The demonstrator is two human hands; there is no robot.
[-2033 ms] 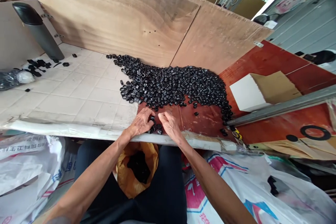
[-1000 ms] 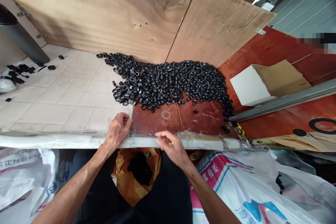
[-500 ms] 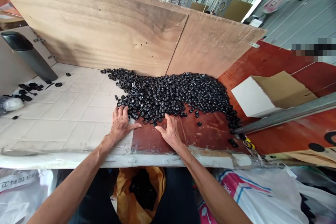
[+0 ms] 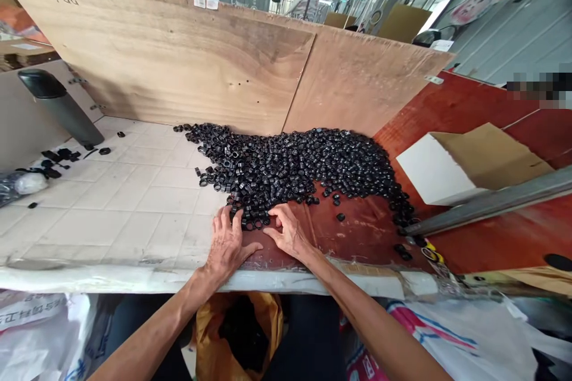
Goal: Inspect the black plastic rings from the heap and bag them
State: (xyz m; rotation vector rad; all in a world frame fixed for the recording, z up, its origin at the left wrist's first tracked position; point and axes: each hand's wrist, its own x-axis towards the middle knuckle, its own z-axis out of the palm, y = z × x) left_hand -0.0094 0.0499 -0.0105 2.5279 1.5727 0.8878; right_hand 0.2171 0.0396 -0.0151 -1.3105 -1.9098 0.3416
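A broad heap of small black ring-shaped plastic parts point(image 4: 286, 161) lies against the wooden back board. At its front edge, my left hand point(image 4: 229, 238) rests with fingers spread, fingertips touching the nearest parts and thumb pointing right. Just across from it, my right hand point(image 4: 288, 231) is at the same edge, thumb and fingers apart and curved beside a few parts. Neither hand has visibly closed round a part. Between the two hands sits a small cluster of the parts on the reddish-brown table surface point(image 4: 330, 232).
An orange sack point(image 4: 208, 333) with black contents stands open below the table edge. A dark bottle point(image 4: 60, 107) stands at left near scattered black pieces point(image 4: 58, 158). On the right are a cardboard box point(image 4: 438, 172) and a metal bar point(image 4: 491, 205). The wooden board point(image 4: 187, 65) closes the back.
My left hand has moved right and toward the front edge, closer to my right hand. Some black parts have shifted forward between the hands. My right hand's fingers are more curled.
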